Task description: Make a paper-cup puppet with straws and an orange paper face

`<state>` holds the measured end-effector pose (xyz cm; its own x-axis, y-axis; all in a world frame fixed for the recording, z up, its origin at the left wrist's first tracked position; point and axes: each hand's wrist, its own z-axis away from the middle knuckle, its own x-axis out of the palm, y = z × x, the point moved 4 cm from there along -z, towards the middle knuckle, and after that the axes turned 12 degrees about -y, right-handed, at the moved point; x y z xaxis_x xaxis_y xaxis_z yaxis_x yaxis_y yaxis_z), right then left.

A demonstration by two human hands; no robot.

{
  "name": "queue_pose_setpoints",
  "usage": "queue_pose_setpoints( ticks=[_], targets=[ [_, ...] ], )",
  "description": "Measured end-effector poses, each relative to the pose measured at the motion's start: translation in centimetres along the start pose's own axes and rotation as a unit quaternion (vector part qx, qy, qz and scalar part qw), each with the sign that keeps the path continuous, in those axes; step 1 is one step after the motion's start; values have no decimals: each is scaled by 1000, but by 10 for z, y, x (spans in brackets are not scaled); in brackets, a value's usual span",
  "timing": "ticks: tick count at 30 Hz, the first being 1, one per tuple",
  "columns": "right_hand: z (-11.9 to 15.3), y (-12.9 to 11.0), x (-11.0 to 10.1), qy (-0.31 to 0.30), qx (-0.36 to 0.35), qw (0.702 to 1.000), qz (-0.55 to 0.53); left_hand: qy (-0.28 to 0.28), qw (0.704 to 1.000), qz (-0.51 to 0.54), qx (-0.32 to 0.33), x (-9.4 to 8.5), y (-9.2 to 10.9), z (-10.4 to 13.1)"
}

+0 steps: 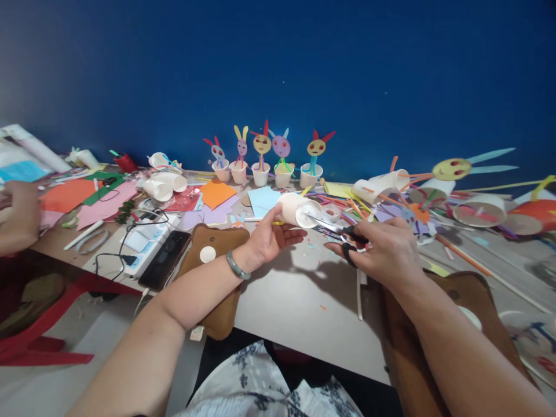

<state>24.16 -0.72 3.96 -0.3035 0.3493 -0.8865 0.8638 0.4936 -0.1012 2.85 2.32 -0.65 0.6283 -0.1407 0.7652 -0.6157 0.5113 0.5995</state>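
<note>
Our left hand, palm up, fingers half-curled, holds a paper cup while our right hand grips scissors by their handles, palm inward.

Five cups stand along the tabletop's back edge; near its front edge, left to right: power strip, phone, cushion, second cushion.

The person wears a pale garment — dark floral print, grey checks — and a smooth grey-green bangle on the left wrist.
</note>
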Motion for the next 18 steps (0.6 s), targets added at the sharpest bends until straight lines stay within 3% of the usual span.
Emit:
queue_pose_setpoints(
  ticks=[10,18],
  targets=[
    [0,0,-4,-14,-32,999,-27,-15,1000,-17,13,-1,-2,-1],
    [-2,2,-3,-30,-13,998,-57,-9,1000,-19,11,-2,-1,0]
  ],
)
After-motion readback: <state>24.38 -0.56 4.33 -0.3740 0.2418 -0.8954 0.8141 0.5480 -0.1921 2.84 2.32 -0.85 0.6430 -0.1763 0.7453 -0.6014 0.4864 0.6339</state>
